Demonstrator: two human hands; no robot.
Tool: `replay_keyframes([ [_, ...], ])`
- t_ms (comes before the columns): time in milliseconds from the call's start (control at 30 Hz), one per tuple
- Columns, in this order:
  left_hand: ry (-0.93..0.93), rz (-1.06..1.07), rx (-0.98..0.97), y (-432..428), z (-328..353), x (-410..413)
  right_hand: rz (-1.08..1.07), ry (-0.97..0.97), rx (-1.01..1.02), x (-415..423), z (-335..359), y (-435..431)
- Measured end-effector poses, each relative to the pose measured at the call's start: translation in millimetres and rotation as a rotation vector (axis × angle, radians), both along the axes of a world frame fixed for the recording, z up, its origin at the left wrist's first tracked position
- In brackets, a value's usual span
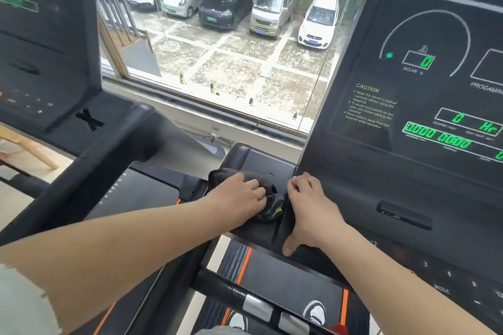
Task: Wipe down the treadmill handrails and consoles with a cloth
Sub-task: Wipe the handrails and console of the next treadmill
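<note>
A dark cloth lies bunched on the black side tray at the left edge of the right treadmill's console. My left hand presses down on the cloth, its fingers curled into the fabric. Just right of it, my right hand rests flat on the console's lower left corner, fingers spread, thumb pointing down over the edge. The console's green digits are lit. Below, a black handrail with silver grip sensors crosses the frame.
A second treadmill's console and its thick black arm fill the left side. Between the two machines is a large window over a car park. Orange-trimmed treadmill decks lie underneath.
</note>
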State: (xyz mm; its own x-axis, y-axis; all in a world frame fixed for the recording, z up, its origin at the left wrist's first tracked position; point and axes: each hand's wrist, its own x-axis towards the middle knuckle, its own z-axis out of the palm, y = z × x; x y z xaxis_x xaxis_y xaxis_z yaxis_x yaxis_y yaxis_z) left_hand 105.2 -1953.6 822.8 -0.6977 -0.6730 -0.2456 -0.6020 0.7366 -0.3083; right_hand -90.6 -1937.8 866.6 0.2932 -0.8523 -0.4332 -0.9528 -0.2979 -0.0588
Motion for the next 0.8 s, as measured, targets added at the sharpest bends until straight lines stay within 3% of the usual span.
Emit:
replay_keyframes([
  [67,0.095,0.170,0.089,2,5,-12,0.004,0.002,-0.006,0,0,0],
  [200,0.422,0.726,0.376,-9,24,-41,-0.003,-0.006,-0.009,0,0,1],
  [367,1.041,1.370,0.768,-28,21,-36,-0.035,-0.056,-0.003,-3,2,4],
  [467,1.280,1.549,0.713,-16,10,-44,-0.052,-0.064,-0.006,-4,0,3],
  [533,1.161,1.394,0.541,3,4,-56,-0.057,-0.074,-0.001,-3,-2,2],
  [633,0.767,0.899,0.332,36,5,-70,-0.049,-0.054,-0.024,-3,-5,1],
  [800,0.285,0.446,0.227,59,19,-30,-0.047,-0.059,-0.022,-4,-4,3],
])
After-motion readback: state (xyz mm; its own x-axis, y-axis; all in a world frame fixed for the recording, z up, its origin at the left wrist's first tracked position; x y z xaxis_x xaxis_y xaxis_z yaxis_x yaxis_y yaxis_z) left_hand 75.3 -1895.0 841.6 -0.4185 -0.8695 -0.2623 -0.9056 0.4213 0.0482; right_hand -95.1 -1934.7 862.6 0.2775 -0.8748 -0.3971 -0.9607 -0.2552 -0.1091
